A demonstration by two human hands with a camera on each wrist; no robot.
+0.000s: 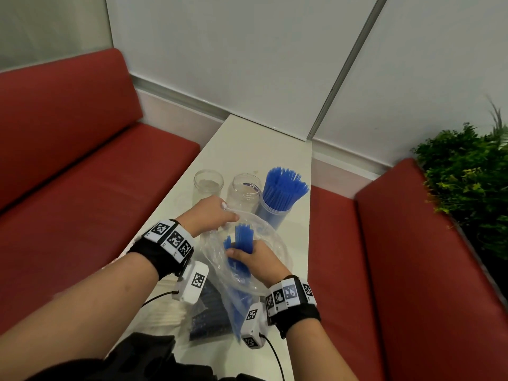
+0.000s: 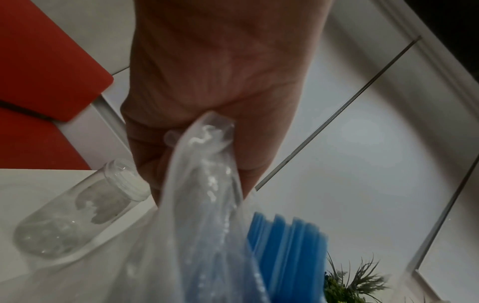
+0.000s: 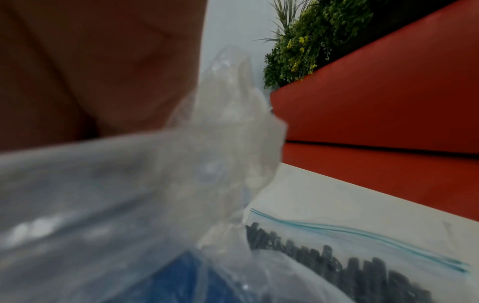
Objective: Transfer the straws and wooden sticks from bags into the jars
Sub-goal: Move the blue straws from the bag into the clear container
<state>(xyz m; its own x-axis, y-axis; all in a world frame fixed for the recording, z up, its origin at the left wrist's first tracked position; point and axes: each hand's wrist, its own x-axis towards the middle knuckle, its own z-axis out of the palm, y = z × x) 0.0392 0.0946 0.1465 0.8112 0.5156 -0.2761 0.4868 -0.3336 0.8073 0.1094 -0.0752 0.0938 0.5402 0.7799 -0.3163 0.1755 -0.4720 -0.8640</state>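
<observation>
Straws (image 1: 238, 244), blue, stand bunched in an open clear bag (image 1: 270, 250) at the counter's (image 1: 248, 145) centre, the right hand (image 1: 257, 261) inside with its grip closed round the bunch. Left hand (image 1: 210, 215), at 11 o'clock from the bag mouth, pinches the bag's rim. Beyond, at 12 o'clock, stand two empty jars (image 1: 208, 184) and, at 1 o'clock, a jar filled with blue straws (image 1: 283, 191); a bag of dark straws (image 3: 362, 264) lies at 6 o'clock.

Red benches (image 1: 68, 160) both sides of white table (image 1: 247, 144); green plant (image 1: 467, 174) far right.
</observation>
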